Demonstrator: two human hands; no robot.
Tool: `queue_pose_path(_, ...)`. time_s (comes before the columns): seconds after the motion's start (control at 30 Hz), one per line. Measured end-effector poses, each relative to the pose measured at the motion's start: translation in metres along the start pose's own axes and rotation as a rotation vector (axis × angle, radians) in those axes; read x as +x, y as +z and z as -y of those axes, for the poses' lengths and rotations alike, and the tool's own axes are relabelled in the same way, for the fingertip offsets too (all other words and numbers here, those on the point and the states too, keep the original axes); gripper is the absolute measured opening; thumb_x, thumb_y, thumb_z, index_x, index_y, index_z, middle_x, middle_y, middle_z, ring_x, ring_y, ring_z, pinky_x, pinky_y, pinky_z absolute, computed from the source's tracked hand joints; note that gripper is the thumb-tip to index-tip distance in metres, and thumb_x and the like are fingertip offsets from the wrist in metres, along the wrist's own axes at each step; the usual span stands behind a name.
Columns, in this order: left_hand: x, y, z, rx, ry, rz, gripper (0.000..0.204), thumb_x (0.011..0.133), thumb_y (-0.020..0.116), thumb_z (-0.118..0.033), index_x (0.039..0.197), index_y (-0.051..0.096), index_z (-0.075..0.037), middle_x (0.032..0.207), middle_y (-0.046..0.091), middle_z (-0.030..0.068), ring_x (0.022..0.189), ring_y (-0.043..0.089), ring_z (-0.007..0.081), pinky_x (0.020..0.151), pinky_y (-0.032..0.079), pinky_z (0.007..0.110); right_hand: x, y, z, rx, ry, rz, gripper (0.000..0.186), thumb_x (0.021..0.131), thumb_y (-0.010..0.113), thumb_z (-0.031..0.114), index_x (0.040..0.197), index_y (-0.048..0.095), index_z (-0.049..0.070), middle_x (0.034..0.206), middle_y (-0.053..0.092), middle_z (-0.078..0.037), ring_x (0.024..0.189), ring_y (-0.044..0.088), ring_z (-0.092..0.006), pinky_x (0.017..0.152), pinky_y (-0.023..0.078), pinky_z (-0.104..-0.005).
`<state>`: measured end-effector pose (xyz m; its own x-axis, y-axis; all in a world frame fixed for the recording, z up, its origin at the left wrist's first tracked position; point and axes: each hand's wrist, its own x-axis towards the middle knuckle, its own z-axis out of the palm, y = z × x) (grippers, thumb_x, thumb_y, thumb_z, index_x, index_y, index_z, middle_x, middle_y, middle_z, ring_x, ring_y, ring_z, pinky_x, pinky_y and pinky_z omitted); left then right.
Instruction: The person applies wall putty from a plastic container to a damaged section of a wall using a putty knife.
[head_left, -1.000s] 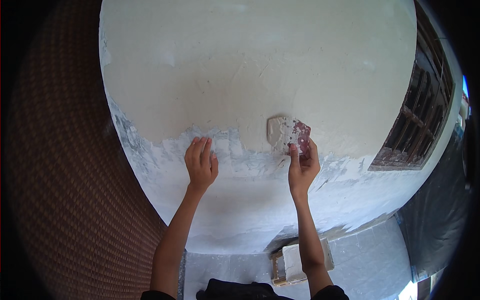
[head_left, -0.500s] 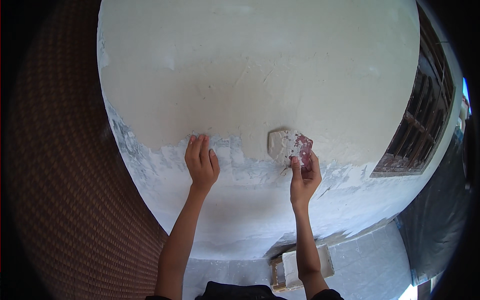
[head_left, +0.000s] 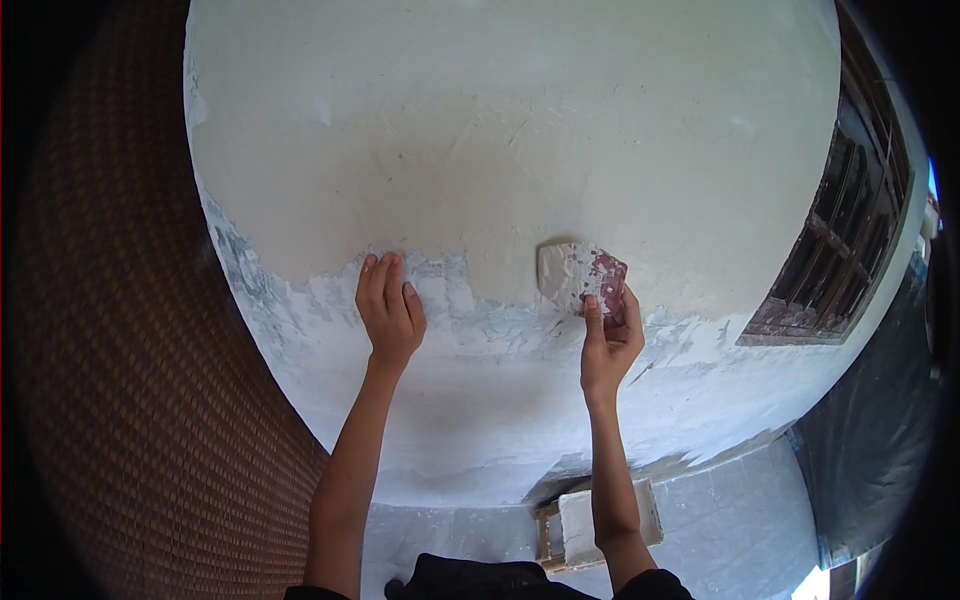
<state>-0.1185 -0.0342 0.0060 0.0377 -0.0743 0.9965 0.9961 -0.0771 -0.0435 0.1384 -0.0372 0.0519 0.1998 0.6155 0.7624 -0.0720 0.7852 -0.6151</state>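
Maroon scraper (head_left: 584, 276) between right thumb (head_left: 593, 310) and fingers (head_left: 632, 316)

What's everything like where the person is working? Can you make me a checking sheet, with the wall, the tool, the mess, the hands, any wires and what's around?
Surface: wall is smooth-looking and cream above, with ragged grey-white patches across the middle and bluish white below.
Job's things: dark red scraper, smeared with pale paste, up at the wall.
Clutter: pale tray beside a wooden frame, low down, partly behind the right forearm.
Hands: right hand grips the scraper; left hand holds nothing, fingers up by the ragged edge.
Cables: nothing seen.
Surroundings: brown woven screen on the left; barred window and black sheet on the right.
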Motion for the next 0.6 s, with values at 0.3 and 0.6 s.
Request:
queue_pose_path(0.3,-0.003,0.000,0.001,-0.026,0.008,-0.025,0.039,0.091,0.045,-0.006,0.127,0.042,0.010,0.129,0.039,0.0200,0.125,0.032,0.0361,0.103,0.032,0.047,0.001,-0.002,-0.011,-0.024,0.019,-0.050,0.035,0.090,0.061,0.006,0.121,0.052,-0.006,0.104,0.064,-0.013,0.093,0.061,-0.0136,0.081,0.048,-0.0259)
queue_pose_path(0.6,-0.002,0.002,0.003,-0.010,0.030,-0.047,0.039,0.089,0.047,-0.004,0.125,0.041,0.009,0.125,0.039,0.0197,0.117,0.036,0.0344,0.100,0.034,0.046,-0.016,0.043,-0.001,0.096,0.062,0.062,0.035,0.089,0.063,0.006,0.121,0.053,-0.004,0.103,0.064,-0.011,0.090,0.060,-0.0109,0.078,0.047,-0.0236)
